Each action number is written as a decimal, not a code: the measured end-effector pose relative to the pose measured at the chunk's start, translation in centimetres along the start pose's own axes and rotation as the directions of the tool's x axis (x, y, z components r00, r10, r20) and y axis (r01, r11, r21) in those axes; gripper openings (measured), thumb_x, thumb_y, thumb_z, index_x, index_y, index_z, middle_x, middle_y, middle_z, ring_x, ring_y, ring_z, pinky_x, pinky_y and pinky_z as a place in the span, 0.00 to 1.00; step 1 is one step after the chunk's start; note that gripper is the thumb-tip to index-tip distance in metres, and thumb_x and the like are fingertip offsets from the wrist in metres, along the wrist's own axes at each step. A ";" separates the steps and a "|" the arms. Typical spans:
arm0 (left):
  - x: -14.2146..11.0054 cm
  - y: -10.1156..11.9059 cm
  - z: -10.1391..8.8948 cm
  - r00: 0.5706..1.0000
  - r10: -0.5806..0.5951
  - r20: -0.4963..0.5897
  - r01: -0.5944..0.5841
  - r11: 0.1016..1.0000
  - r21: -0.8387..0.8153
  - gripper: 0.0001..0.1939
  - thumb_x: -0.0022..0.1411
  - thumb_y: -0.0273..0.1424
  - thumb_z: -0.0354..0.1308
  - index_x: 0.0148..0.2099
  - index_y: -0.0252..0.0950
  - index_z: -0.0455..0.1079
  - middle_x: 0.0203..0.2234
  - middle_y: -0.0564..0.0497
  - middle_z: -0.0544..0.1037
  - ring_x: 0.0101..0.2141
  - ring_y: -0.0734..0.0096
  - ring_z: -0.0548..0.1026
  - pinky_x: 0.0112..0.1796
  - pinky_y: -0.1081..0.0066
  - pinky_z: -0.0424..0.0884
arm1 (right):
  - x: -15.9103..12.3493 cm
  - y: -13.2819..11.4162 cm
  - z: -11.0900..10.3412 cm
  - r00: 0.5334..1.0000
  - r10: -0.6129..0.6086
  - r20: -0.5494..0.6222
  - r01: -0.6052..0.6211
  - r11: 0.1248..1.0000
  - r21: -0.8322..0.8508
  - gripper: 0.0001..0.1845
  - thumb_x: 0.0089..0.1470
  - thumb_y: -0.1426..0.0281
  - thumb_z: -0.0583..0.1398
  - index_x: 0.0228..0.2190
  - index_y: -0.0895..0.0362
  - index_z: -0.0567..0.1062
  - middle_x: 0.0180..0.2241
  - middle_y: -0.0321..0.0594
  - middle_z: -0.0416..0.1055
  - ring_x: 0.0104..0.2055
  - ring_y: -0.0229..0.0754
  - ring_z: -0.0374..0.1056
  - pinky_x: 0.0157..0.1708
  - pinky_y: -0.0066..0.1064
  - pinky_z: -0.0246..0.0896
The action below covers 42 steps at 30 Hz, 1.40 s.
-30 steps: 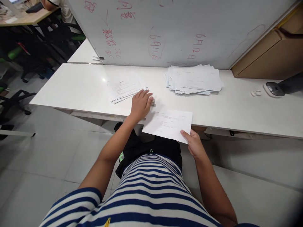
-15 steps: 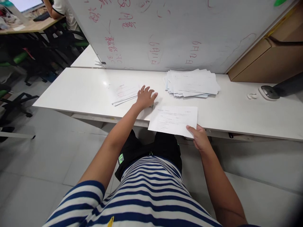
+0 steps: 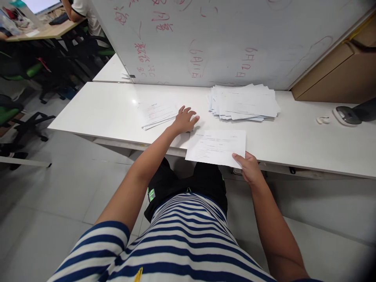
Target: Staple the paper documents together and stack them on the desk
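My right hand (image 3: 250, 167) pinches the right end of a printed sheet of paper (image 3: 217, 147), thumb on top, fingers underneath. The sheet reaches over the front edge of the white table (image 3: 105, 105). Just left of the sheet, my left hand (image 3: 185, 119) is held low with its fingers spread and nothing between them. A small object under that palm is almost wholly hidden. Left of this hand lies a small stack of printed papers (image 3: 157, 114). Behind the sheet sits a larger, untidy pile of papers (image 3: 243, 102).
A whiteboard (image 3: 223, 35) with red writing stands along the table's back edge. At the right are a cardboard box (image 3: 335, 74), a small white item (image 3: 323, 120) and a dark-topped white device (image 3: 348, 116). Chairs and a seated person (image 3: 86, 15) are at the far left.
My left hand has shifted right, away from the small stack, and its fingers have spread. My right hand has carried the sheet slightly right and farther over the table.
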State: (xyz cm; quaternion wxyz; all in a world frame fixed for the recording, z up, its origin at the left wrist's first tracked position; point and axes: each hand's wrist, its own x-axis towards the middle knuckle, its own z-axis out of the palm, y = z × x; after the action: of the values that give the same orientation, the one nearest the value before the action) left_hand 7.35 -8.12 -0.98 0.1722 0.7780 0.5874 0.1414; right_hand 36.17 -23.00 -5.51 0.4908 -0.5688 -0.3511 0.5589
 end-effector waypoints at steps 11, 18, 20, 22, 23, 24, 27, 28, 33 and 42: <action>-0.3 0.5 0.2 1.000 -0.017 0.006 0.016 0.994 0.105 0.25 0.69 0.46 0.41 0.60 0.42 0.65 0.67 0.46 0.58 0.69 0.49 0.43 0.66 0.46 0.47 | -0.1 0.8 -0.3 1.000 0.019 0.019 -0.018 1.000 -0.023 0.24 0.41 0.58 0.72 0.41 0.55 0.81 0.46 0.42 0.79 0.51 0.54 0.74 0.57 0.48 0.64; -0.4 0.9 -0.3 0.998 -0.036 0.055 0.028 0.990 0.141 0.25 0.70 0.45 0.39 0.61 0.42 0.63 0.68 0.47 0.56 0.70 0.50 0.41 0.65 0.47 0.46 | 0.1 1.1 -0.7 1.000 0.014 0.017 -0.014 0.999 -0.034 0.23 0.42 0.58 0.71 0.41 0.55 0.81 0.46 0.42 0.79 0.51 0.54 0.73 0.57 0.49 0.63; -0.3 1.0 -0.3 0.996 -0.036 0.086 0.022 0.987 0.158 0.24 0.70 0.44 0.39 0.61 0.42 0.63 0.68 0.47 0.55 0.70 0.51 0.40 0.66 0.46 0.45 | 0.1 1.2 -0.6 1.000 0.027 0.009 -0.027 0.999 -0.025 0.24 0.41 0.58 0.71 0.40 0.55 0.81 0.46 0.42 0.79 0.50 0.54 0.74 0.56 0.48 0.64; -0.2 1.1 -0.1 0.994 -0.025 0.103 0.007 0.985 0.171 0.23 0.70 0.44 0.39 0.60 0.43 0.63 0.68 0.48 0.55 0.70 0.51 0.40 0.66 0.46 0.41 | 0.1 1.2 -0.5 0.999 0.033 -0.007 -0.034 0.999 -0.025 0.24 0.40 0.58 0.72 0.40 0.55 0.81 0.46 0.42 0.79 0.50 0.54 0.74 0.56 0.48 0.65; 0.0 1.1 0.1 0.995 -0.016 0.101 -0.002 0.985 0.172 0.23 0.70 0.44 0.40 0.60 0.43 0.63 0.68 0.48 0.55 0.70 0.52 0.40 0.66 0.45 0.39 | 0.1 1.3 -0.5 0.999 0.029 -0.015 -0.030 0.999 -0.029 0.24 0.40 0.58 0.72 0.39 0.56 0.81 0.46 0.42 0.79 0.50 0.54 0.74 0.55 0.47 0.65; 0.1 1.0 0.4 0.996 -0.004 0.092 -0.011 0.986 0.168 0.23 0.70 0.44 0.40 0.61 0.43 0.62 0.68 0.48 0.55 0.70 0.52 0.39 0.66 0.46 0.37 | 0.1 1.3 -0.5 1.000 0.021 -0.021 -0.022 0.999 -0.035 0.24 0.40 0.58 0.72 0.39 0.56 0.81 0.45 0.42 0.79 0.49 0.54 0.74 0.55 0.47 0.66; 0.7 0.4 1.3 0.998 0.030 0.049 -0.036 0.991 0.125 0.23 0.70 0.45 0.43 0.62 0.44 0.61 0.68 0.48 0.55 0.70 0.51 0.38 0.66 0.45 0.34 | 0.2 1.5 -0.6 1.000 0.002 -0.028 -0.004 0.999 -0.050 0.23 0.40 0.57 0.71 0.39 0.56 0.81 0.44 0.42 0.80 0.48 0.53 0.74 0.54 0.46 0.66; 0.9 0.1 1.6 0.999 0.035 0.036 -0.038 0.994 0.104 0.23 0.69 0.45 0.44 0.62 0.44 0.61 0.68 0.48 0.56 0.70 0.50 0.39 0.66 0.44 0.34 | 0.2 1.6 -0.6 1.000 0.005 -0.028 -0.007 0.999 -0.053 0.23 0.41 0.57 0.71 0.39 0.56 0.81 0.44 0.42 0.80 0.48 0.53 0.75 0.54 0.46 0.66; 1.1 -0.6 1.8 1.000 0.024 0.005 -0.024 0.999 0.032 0.24 0.68 0.47 0.46 0.60 0.43 0.63 0.67 0.46 0.58 0.70 0.47 0.41 0.65 0.42 0.40 | -0.1 1.6 -0.5 0.999 0.021 -0.032 -0.022 0.999 -0.035 0.22 0.41 0.58 0.71 0.38 0.56 0.81 0.43 0.42 0.80 0.48 0.53 0.75 0.54 0.47 0.66; -0.9 1.0 -1.1 0.971 0.122 -0.207 -0.142 0.986 -0.086 0.29 0.73 0.47 0.32 0.48 0.41 0.73 0.46 0.48 0.79 0.50 0.61 0.74 0.55 0.60 0.65 | -0.9 1.3 -0.6 0.999 -0.012 -0.034 0.011 0.999 -0.048 0.22 0.42 0.58 0.71 0.39 0.55 0.81 0.44 0.42 0.80 0.49 0.53 0.74 0.54 0.46 0.67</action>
State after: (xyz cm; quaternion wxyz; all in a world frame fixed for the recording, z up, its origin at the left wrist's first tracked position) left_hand 7.50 -9.17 0.43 0.1408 0.7874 0.5411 0.2598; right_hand 36.41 -24.28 -6.54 0.4861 -0.5877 -0.3592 0.5378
